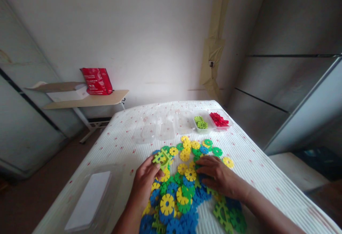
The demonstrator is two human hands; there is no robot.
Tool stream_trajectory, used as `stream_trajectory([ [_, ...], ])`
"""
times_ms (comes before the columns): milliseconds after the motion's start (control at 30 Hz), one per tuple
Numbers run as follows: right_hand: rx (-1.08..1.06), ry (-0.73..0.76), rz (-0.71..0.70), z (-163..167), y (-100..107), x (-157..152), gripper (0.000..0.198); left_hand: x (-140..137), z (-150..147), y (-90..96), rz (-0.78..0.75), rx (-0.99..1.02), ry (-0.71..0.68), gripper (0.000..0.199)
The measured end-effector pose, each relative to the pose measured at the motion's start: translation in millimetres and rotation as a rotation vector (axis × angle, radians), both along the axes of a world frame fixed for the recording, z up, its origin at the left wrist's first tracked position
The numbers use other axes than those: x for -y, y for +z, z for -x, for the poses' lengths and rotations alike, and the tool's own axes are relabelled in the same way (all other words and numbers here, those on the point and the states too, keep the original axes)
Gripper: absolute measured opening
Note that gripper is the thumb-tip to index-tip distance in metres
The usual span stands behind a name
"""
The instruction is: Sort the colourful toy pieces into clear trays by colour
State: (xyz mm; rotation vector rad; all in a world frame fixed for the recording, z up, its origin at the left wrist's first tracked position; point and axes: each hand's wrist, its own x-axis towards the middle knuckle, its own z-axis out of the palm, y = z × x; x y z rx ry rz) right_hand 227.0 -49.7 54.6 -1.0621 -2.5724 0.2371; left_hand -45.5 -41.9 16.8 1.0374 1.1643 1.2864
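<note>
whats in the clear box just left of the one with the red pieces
Inside the clear rectangular plastic box, several lime-green plastic lattice pieces lie piled. The upper ones show; whatever lies beneath them is covered.

I can see a lime-green lattice piece (163, 162) with toothed edges and cut-out openings, gripped at its lower left in the left hand (147, 171) and tilted above the heap's left side. Below it I have a loose heap (182, 196) of flat, round discs in yellow, green and blue, with notched rims and centre holes, overlapping at many angles. Blue discs (175, 225) crowd the near end; yellow discs (184, 155) gather farther out. The heap's right side lies partly hidden under the right hand (217, 173), with another lime-green piece (219, 208) lying nearer me.
</note>
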Motion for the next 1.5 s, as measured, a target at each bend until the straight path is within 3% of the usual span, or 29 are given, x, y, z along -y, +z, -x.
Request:
stream_trajectory([
  [233,0.041,-0.189,-0.082,-47.5,-18.9,-4.8,0.022,1.6,-0.3,-1.3,0.003,-0.032,-0.018,0.042],
  [333,0.041,-0.195,-0.088,-54.7,-17.0,1.3,0.024,1.7,-1.5,-1.2,0.019,-0.049,-0.03,0.044],
  [433,0.063,-0.14,-0.019,-43.9,-8.2,12.7,0.025,1.1,-2.5,-0.6,0.025,-0.056,-0.041,0.044],
  [667,0.112,-0.207,0.058,-19.5,-0.9,28.4,0.039,3.3,-4.7,5.4,0.034,-0.033,-0.057,0.04],
  [1000,0.172,-0.224,-0.291,-12.1,7.0,7.0,0.034,6.7,-11.7,13.4,0.026,-0.075,-0.099,0.049],
  [1167,-0.049,-0.234,-0.214,-5.4,11.0,6.1,0.044,6.9,-14.0,11.8,0.014,-0.068,-0.122,0.049],
  [1300,-0.261,-0.242,-0.072,25.5,13.1,3.9,0.04,8.9,-17.8,11.9,0.023,-0.035,-0.146,0.047],
  [1500,-0.251,-0.303,-0.02,76.7,8.5,-0.4,0.043,10.4,-19.5,10.8,0.046,0.066,-0.171,0.044],
])
